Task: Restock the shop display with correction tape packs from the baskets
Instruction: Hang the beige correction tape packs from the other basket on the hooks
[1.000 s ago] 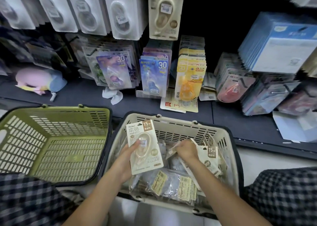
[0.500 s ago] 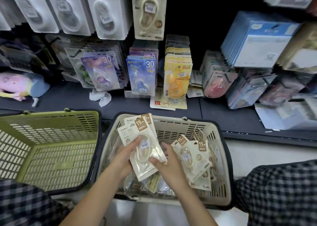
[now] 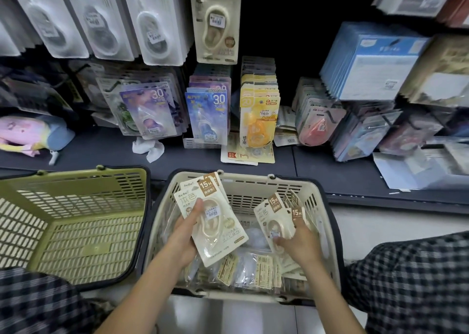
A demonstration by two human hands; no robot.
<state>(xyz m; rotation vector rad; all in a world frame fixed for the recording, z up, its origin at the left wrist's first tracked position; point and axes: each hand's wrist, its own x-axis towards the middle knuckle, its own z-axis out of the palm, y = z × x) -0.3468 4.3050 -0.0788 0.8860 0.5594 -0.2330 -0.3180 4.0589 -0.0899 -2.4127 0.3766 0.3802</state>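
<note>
My left hand [image 3: 184, 234] grips a small stack of cream correction tape packs [image 3: 218, 228] marked 15M, held over the beige basket [image 3: 322, 222]. My right hand [image 3: 295, 245] reaches into the same basket and pinches several more cream packs [image 3: 275, 220] leaning against its right wall. More packs in clear wrap [image 3: 246, 270] lie on the basket's bottom. On the display above, a matching cream 15M pack [image 3: 215, 24] hangs on a hook.
A green basket [image 3: 76, 222] stands to the left with nothing showing inside. The dark shelf [image 3: 101, 148] carries rows of coloured tape packs [image 3: 206, 115], a crumpled tissue [image 3: 148, 148] and a pastel plush toy [image 3: 30, 135]. Blue boxed goods [image 3: 370, 62] hang at right. Checkered trouser knees flank the baskets.
My right hand passed a pack onto the left hand's stack, then moved right and took hold of the packs leaning at the basket's right wall. The view drifted rightwards.
</note>
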